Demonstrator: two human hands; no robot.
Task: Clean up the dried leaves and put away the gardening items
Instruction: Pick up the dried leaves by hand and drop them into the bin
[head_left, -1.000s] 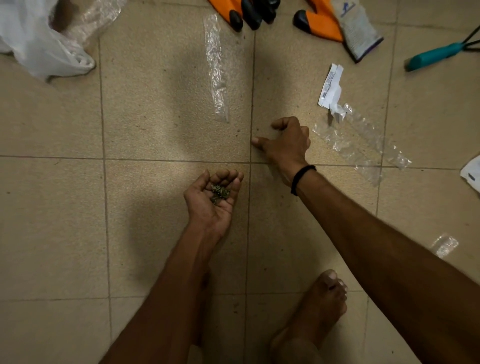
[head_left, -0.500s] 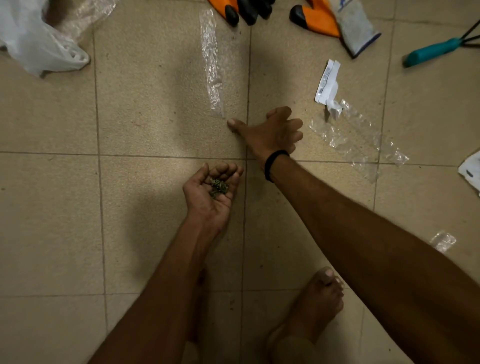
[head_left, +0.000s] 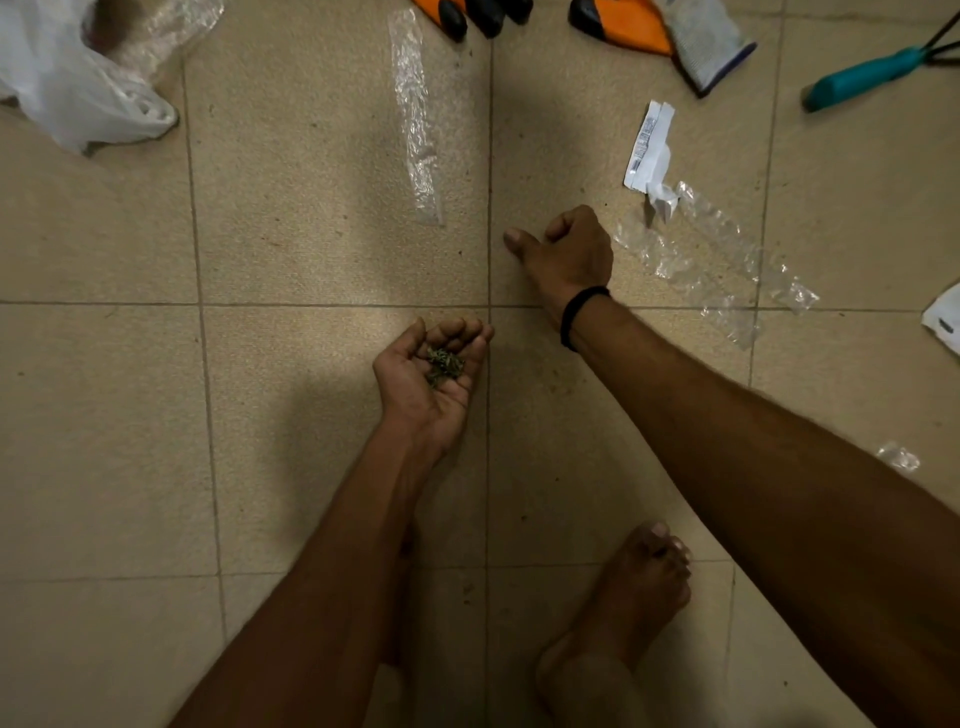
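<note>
**Leaves cupped in one palm, a fist on the tile**

The left hand (head_left: 428, 382) lay palm up, its fingers curled into a cup round a small heap of dried leaves (head_left: 444, 364). Just past its fingertips, across a grout line, the right hand (head_left: 574, 252) sat knuckles up on the floor (head_left: 311, 249). Its fingers were curled in with nothing seen inside them, and the thumb stuck out sideways with its tip on the tile. A black wristband (head_left: 581, 312) circled that wrist.

Plain tile stretched wide on the outer side of the cupped hand, as far as a white plastic bag (head_left: 78, 93) well ahead of it. The near end of a clear plastic strip (head_left: 415, 119) lay ahead of the right thumb, near but apart. Crumpled clear wrap (head_left: 717, 260) crowded the right hand's outer side, just beside the knuckles. Farther ahead, orange-and-black gloves (head_left: 623, 23) ran off the top edge, and a teal-handled tool (head_left: 867, 78) lay well out beyond the wrap.

A white printed slip (head_left: 649, 143) rested at the wrap's far end, its lines of print too small to read. A white packet (head_left: 943, 322) at the right edge bore a dark mark, also unreadable.
</note>
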